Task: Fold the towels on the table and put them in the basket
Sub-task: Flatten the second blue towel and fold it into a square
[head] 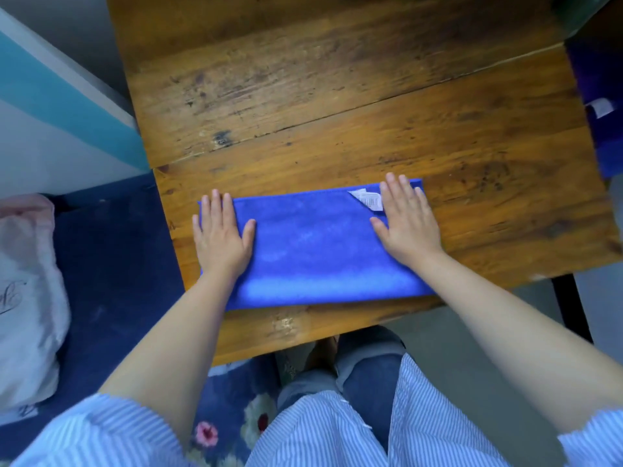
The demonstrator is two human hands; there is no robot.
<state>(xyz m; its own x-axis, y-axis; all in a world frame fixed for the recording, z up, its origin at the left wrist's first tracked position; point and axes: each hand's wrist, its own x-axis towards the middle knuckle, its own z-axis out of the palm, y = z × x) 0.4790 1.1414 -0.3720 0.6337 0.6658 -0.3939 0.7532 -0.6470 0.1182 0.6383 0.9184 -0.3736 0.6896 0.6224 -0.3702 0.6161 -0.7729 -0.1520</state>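
Two bare forearms in striped blue-and-white sleeves reach over a wooden table point(337, 96). One blue towel point(313, 247), folded into a long rectangle, lies near the table's front edge. The left hand point(220, 235) and right hand point(406, 222) press flat on its two ends, fingers straight. One white care label point(367, 198) sticks out beside the right hand. A pale pillow point(27, 298) lies left, on dark blue flooring.
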